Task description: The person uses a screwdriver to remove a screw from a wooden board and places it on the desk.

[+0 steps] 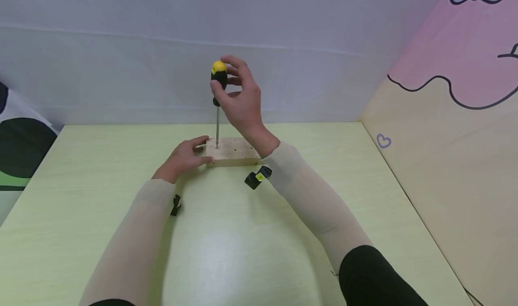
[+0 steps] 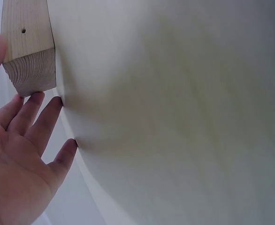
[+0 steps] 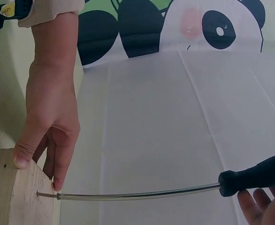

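A pale wooden block (image 1: 226, 162) lies on the table, with small dark holes in its top. My left hand (image 1: 184, 158) steadies its left end, thumb at the near corner and a finger at the far corner; the other fingers (image 2: 36, 124) reach toward the end grain. Above the block my right hand (image 1: 244, 96) grips the black and yellow handle of a screwdriver (image 1: 217, 123) between thumb and fingers. The shaft stands upright, its tip on the head of a screw (image 3: 46, 195). That screw sits partly in the block, some thread still showing.
The pale table (image 1: 226, 234) runs up to a white sheet wall (image 1: 121, 81) behind the block. A printed panel (image 1: 445, 139) borders the right side. Black wrist cameras, one of them (image 1: 258, 177) under the right wrist, hang close to the table.
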A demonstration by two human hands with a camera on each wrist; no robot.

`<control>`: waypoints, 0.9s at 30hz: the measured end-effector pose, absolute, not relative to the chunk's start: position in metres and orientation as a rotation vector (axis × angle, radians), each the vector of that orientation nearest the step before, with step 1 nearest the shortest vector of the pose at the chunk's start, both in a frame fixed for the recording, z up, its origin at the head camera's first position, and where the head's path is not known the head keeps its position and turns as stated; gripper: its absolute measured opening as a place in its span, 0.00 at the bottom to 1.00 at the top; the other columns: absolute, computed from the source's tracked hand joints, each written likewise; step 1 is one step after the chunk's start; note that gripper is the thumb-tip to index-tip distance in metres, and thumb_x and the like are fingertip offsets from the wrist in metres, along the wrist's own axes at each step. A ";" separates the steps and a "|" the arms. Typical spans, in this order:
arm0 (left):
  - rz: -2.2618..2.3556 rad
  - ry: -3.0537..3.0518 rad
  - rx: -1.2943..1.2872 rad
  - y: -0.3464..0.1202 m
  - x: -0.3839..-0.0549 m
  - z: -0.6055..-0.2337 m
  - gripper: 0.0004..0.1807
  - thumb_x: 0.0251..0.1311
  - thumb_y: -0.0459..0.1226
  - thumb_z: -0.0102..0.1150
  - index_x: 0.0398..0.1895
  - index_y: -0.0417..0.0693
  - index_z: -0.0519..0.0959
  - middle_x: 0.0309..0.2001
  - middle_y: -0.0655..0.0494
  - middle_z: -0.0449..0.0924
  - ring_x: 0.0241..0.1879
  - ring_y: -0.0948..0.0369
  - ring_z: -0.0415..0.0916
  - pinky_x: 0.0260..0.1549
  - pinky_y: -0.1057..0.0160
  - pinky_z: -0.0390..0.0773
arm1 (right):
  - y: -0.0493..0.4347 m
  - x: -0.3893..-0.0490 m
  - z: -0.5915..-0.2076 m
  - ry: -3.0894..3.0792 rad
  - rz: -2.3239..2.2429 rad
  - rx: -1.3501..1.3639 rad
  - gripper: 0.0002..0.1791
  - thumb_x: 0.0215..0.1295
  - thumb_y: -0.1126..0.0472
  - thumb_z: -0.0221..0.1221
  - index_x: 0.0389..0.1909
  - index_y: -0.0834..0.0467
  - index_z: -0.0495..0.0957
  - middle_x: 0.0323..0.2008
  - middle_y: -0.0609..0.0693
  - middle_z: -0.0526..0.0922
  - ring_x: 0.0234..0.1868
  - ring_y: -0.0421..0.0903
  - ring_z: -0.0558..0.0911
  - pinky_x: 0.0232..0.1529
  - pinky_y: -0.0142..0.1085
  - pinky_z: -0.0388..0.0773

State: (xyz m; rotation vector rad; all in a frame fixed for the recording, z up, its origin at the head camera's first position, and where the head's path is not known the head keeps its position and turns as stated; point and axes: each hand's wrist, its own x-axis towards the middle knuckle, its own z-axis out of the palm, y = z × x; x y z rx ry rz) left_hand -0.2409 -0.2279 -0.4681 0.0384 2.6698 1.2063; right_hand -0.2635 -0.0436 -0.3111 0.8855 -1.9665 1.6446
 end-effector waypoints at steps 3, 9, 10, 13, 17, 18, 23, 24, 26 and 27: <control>1.209 2.668 0.041 -0.228 -0.241 -0.470 0.45 0.58 0.48 0.64 0.76 0.54 0.53 0.74 0.41 0.56 0.70 0.42 0.60 0.67 0.41 0.60 | -0.044 -0.263 -0.312 -1.964 1.620 0.889 0.23 0.62 0.64 0.62 0.59 0.59 0.72 0.52 0.58 0.75 0.43 0.47 0.82 0.36 0.33 0.83; 1.212 2.677 0.045 -0.227 -0.238 -0.472 0.45 0.58 0.48 0.64 0.76 0.53 0.54 0.74 0.41 0.56 0.70 0.42 0.60 0.67 0.42 0.60 | -0.044 -0.262 -0.314 -1.972 1.614 0.879 0.24 0.65 0.65 0.58 0.62 0.59 0.69 0.49 0.58 0.75 0.43 0.47 0.83 0.38 0.32 0.83; 1.212 2.679 0.044 -0.227 -0.238 -0.472 0.45 0.58 0.48 0.64 0.76 0.53 0.54 0.74 0.41 0.56 0.70 0.42 0.60 0.67 0.42 0.60 | -0.044 -0.262 -0.314 -1.969 1.619 0.884 0.24 0.65 0.66 0.56 0.62 0.59 0.68 0.50 0.58 0.76 0.44 0.47 0.83 0.38 0.32 0.83; 1.211 2.686 0.043 -0.227 -0.237 -0.473 0.45 0.58 0.48 0.64 0.76 0.53 0.54 0.73 0.41 0.57 0.70 0.42 0.61 0.67 0.42 0.60 | -0.044 -0.261 -0.314 -1.950 1.628 0.909 0.22 0.66 0.67 0.54 0.61 0.58 0.68 0.52 0.58 0.78 0.45 0.47 0.83 0.38 0.33 0.83; 1.220 2.682 0.047 -0.227 -0.237 -0.472 0.45 0.58 0.48 0.64 0.76 0.53 0.54 0.73 0.42 0.57 0.70 0.42 0.60 0.67 0.41 0.59 | -0.044 -0.261 -0.314 -1.961 1.605 0.906 0.21 0.65 0.65 0.57 0.59 0.58 0.71 0.53 0.58 0.75 0.45 0.47 0.82 0.39 0.32 0.83; 1.221 2.682 0.049 -0.227 -0.237 -0.473 0.45 0.58 0.48 0.64 0.76 0.53 0.54 0.73 0.42 0.57 0.70 0.42 0.60 0.67 0.41 0.59 | -0.045 -0.261 -0.315 -1.969 1.595 0.897 0.21 0.65 0.64 0.59 0.59 0.57 0.71 0.53 0.58 0.74 0.44 0.46 0.82 0.39 0.31 0.83; 1.223 2.680 0.057 -0.227 -0.237 -0.473 0.44 0.59 0.48 0.64 0.76 0.53 0.54 0.74 0.42 0.56 0.70 0.42 0.60 0.67 0.41 0.60 | -0.045 -0.261 -0.315 -1.983 1.541 0.878 0.22 0.64 0.64 0.60 0.59 0.58 0.72 0.49 0.58 0.72 0.42 0.46 0.81 0.38 0.31 0.82; 1.220 2.682 0.055 -0.227 -0.237 -0.473 0.44 0.59 0.48 0.64 0.76 0.53 0.54 0.73 0.42 0.57 0.70 0.42 0.60 0.67 0.41 0.60 | -0.045 -0.261 -0.315 -1.976 1.538 0.886 0.22 0.64 0.65 0.59 0.59 0.58 0.72 0.49 0.58 0.72 0.43 0.47 0.81 0.38 0.31 0.82; 1.216 2.685 0.053 -0.226 -0.236 -0.472 0.44 0.58 0.48 0.64 0.76 0.53 0.54 0.73 0.41 0.57 0.70 0.42 0.61 0.67 0.41 0.60 | -0.045 -0.261 -0.315 -1.966 1.544 0.902 0.22 0.65 0.67 0.57 0.60 0.58 0.71 0.52 0.58 0.74 0.44 0.47 0.82 0.38 0.30 0.82; 1.213 2.686 0.052 -0.226 -0.236 -0.472 0.44 0.58 0.48 0.64 0.76 0.54 0.54 0.73 0.41 0.57 0.69 0.42 0.61 0.67 0.41 0.60 | -0.045 -0.261 -0.315 -1.963 1.549 0.909 0.22 0.65 0.67 0.56 0.60 0.58 0.71 0.53 0.58 0.74 0.45 0.47 0.82 0.38 0.29 0.82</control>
